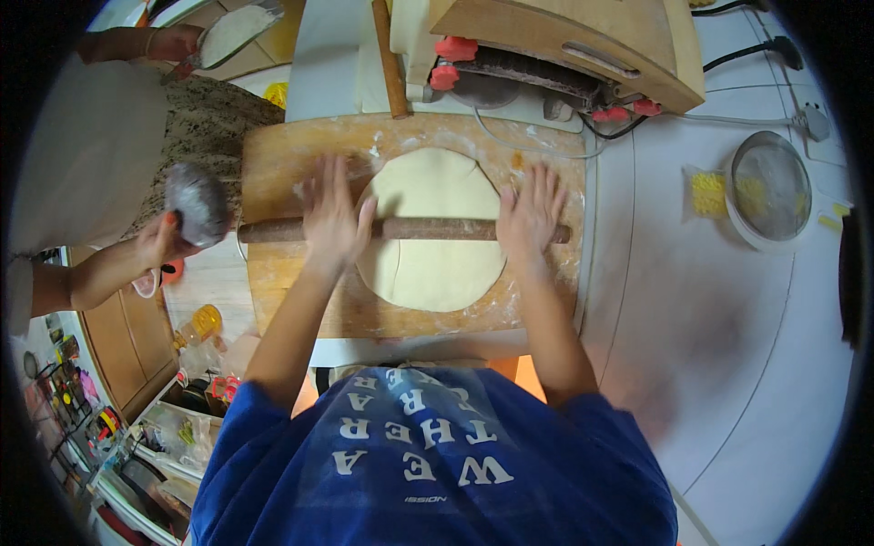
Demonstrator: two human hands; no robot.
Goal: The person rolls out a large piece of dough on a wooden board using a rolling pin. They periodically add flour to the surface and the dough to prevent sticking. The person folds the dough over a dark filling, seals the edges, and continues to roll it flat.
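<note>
A round, flat sheet of pale dough (437,273) lies on a floured wooden board (287,300). Across it runs a dark wooden rolling pin (437,228), its two ends reaching past the dough. My left hand (332,215) rests palm down over the pin at the dough's left edge, fingers stretched forward and thumb out to the side. At the dough's right edge, my right hand (532,211) lies flat over the pin in the same way. Neither hand's fingers wrap around it. Both hands are slightly blurred. A crease shows in the dough's lower left part.
Behind the board stands a wooden-cased roller machine (573,48) with red knobs; a second wooden stick (390,61) lies beside it. At left, another person's hand (160,239) holds a plastic-wrapped bundle (198,205), the other a scoop of white powder (235,35). A sieve (771,188) sits right.
</note>
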